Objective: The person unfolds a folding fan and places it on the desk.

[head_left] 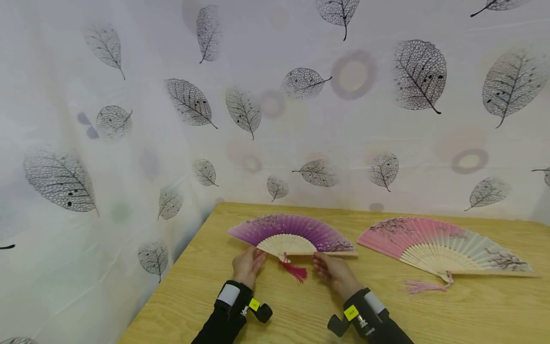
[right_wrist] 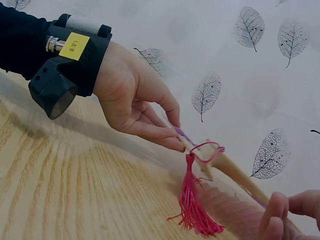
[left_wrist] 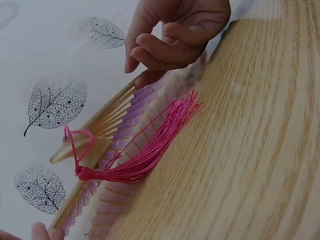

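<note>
A purple folding fan (head_left: 296, 228) with pale wooden ribs stands spread near the back of the table. My left hand (head_left: 248, 266) pinches its left outer rib between thumb and fingers, plain in the right wrist view, where the left hand (right_wrist: 132, 95) shows whole. At the right outer rib, my right hand (head_left: 337, 274) holds the stick with thumb and fingertips; the left wrist view shows this hand (left_wrist: 182, 37) from the side. From the fan's pivot hangs a pink-red tassel (head_left: 294, 271), close up in the left wrist view as a tassel (left_wrist: 145, 157) on a looped cord.
A second folding fan (head_left: 395, 239), pink fading to pale grey-green with printed branches, lies spread on the right of the wooden table (head_left: 296, 315). Its light pink tassel (head_left: 425, 287) trails leftward. A leaf-patterned curtain (head_left: 275, 138) rises behind and along the left edge.
</note>
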A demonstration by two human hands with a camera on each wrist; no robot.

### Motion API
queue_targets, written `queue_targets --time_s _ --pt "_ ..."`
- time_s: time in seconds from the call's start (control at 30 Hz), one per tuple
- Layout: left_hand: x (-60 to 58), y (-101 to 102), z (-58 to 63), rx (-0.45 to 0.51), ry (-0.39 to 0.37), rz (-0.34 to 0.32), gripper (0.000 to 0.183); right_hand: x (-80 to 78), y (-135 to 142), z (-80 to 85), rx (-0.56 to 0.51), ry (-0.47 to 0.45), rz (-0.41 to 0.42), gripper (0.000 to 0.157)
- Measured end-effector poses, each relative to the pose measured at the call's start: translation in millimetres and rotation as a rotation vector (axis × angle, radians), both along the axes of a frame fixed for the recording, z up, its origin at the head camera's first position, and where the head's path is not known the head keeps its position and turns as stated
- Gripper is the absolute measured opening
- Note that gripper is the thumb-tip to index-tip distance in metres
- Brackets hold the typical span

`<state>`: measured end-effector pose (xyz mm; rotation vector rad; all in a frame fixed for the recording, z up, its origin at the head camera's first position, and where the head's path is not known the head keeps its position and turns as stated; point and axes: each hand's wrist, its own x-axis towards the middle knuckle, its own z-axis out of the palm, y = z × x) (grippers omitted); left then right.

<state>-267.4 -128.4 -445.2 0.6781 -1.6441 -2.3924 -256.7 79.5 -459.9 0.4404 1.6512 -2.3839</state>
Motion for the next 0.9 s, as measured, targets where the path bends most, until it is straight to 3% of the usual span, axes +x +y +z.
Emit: queue_targets --time_s 0.17,0.37,0.5,0.57,0.67,0.73,0.8,0.9 --pt "2.8 -1.2 0.0 0.0 -0.036 -0.01 0.038 0.4 9.8 3.8 0.02 -0.025 0.066 0.018" --pt "-0.6 -2.0 2.2 -0.006 -0.019 -0.014 0.04 -1.5 26.4 18.6 -0.065 -0.021 0.043 0.015" --pt "-15.2 -1.1 -2.6 -0.039 0.103 -0.077 0.042 -0.4 48.5 40.0 -0.03 0.081 0.112 0.017" --pt "-32.0 -2.0 -12.1 -0.114 0.253 -0.144 0.039 2.6 61.1 53.1 0.038 0.151 0.117 0.018" --pt "-31.3 7.6 8.5 -0.339 0.437 -0.194 0.035 8.3 79.7 70.7 0.239 0.272 0.072 0.037" --pt "-24.0 17.7 33.8 -0.598 0.521 -0.182 0.031 13.4 92.4 79.8 0.491 0.362 0.036 0.056" --pt "-7.4 29.9 66.7 -0.864 0.521 -0.157 0.032 17.5 106.0 86.0 0.763 0.452 0.006 0.068" --pt "-4.4 36.9 82.8 -1.195 0.545 -0.188 0.036 23.0 126.2 91.2 1.099 0.583 -0.034 0.075"
